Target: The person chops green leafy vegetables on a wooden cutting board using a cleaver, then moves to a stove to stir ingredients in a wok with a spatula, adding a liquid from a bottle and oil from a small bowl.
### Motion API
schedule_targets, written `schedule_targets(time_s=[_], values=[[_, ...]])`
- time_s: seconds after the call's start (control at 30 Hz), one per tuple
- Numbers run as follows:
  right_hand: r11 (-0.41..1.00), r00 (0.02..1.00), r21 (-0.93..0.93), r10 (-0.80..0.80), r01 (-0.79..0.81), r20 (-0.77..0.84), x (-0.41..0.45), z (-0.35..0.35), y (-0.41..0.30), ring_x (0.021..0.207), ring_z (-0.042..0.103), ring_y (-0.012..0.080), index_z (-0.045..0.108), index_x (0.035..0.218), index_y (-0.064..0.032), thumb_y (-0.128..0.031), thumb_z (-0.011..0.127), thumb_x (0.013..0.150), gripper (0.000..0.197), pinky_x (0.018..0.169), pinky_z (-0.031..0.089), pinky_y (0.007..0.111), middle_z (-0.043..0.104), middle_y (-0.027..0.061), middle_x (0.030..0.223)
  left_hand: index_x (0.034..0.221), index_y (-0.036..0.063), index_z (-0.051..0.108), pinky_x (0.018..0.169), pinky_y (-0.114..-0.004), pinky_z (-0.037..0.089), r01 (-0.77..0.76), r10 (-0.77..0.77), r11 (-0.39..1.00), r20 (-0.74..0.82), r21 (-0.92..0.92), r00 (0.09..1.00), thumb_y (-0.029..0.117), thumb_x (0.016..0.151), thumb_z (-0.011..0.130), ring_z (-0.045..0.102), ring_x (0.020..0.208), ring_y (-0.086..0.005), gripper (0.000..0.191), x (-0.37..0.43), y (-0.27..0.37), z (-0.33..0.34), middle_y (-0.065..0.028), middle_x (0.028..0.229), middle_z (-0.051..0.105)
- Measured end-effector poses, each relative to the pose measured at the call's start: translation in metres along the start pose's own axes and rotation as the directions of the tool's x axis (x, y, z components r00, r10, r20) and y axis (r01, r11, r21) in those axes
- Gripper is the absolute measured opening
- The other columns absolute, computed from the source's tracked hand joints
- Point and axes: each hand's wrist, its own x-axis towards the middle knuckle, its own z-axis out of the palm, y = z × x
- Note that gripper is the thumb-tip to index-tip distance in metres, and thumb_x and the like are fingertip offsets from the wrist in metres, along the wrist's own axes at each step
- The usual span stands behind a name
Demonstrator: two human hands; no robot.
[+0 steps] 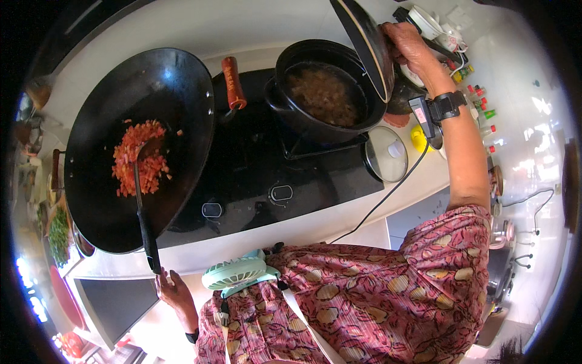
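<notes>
My right hand [407,45] holds a dark pot lid [366,50], tilted steeply at the right side of a black pot [313,129]. Brown food in liquid [325,93] shows inside the pot. On the left, a large black wok [97,118] contains chopped red food [152,175]. The head of a spatula [146,236] rests in that food, and its black handle slants over the wok's near rim. My left hand [173,291] is just below the handle's end, fingers apart; whether a fingertip touches the handle is unclear.
The wok's wooden handle [234,83] points towards the pot. A glass lid [386,154] lies right of the black cooktop [245,182]. Small bottles [486,113] stand farther right. A cable [386,195] hangs from my right wrist device. Green herbs [59,234] are at far left.
</notes>
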Motion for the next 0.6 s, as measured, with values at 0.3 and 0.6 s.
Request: schedule_targets(time_s=[0.3, 0.6], values=[[0.873, 0.978, -0.440, -0.176, 0.209, 0.115, 0.017, 0.031, 0.008, 0.053, 0.047, 0.0145, 0.058, 0.074, 0.0059, -0.031, 0.055, 0.084, 0.039, 0.045, 0.035, 0.032, 0.053, 0.0078, 0.062, 0.105, -0.0081, 0.058, 0.069, -0.033, 0.050, -0.039, 0.037, 0.999, -0.087, -0.017, 0.996, 0.008, 0.081, 0.058, 0.062, 0.082, -0.0267, 0.029, -0.012, -0.019, 0.004, -0.0221, 0.099, 0.062], [0.535, 0.961, -0.815, -0.262, 0.221, 0.089, -0.019, 0.076, -0.009, 0.082, 0.060, 0.0426, 0.062, 0.081, 0.0066, -0.037, 0.056, 0.074, 0.044, 0.074, 0.048, 0.046, 0.061, 0.0290, 0.084, 0.107, -0.0092, 0.057, 0.064, -0.032, 0.051, -0.031, 0.028, 0.998, -0.064, -0.046, 0.998, 0.008, 0.084, 0.057, 0.062, 0.085, -0.0276, 0.029, -0.018, -0.030, 0.001, -0.0226, 0.104, 0.060]])
